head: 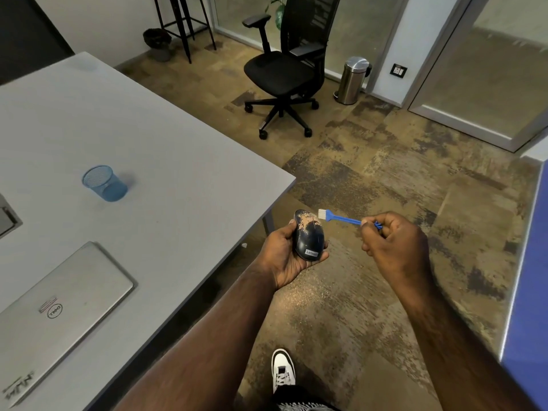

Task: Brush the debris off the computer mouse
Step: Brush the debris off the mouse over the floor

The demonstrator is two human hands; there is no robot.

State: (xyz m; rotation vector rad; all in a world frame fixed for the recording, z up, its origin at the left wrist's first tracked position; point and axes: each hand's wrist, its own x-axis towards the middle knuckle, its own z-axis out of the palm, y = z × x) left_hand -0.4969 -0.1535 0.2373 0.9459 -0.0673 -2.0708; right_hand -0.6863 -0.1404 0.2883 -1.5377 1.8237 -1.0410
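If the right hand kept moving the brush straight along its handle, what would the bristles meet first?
Most likely the dusty front of the mouse in the left hand; the brush held by the right hand points at it, though depth is unclear.

Both forearms are bare to the frame's edge, with no sleeves, watch or rings visible on the left hand (284,256) or right hand (394,244). One white sneaker (282,369) with black laces and trim shows below, above black-and-white patterned fabric (305,406).

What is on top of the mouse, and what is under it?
Pale debris covers the front top of the mouse. Under it is the left hand, holding it. The mouse's underside is hidden. The brush in the right hand is beside it.
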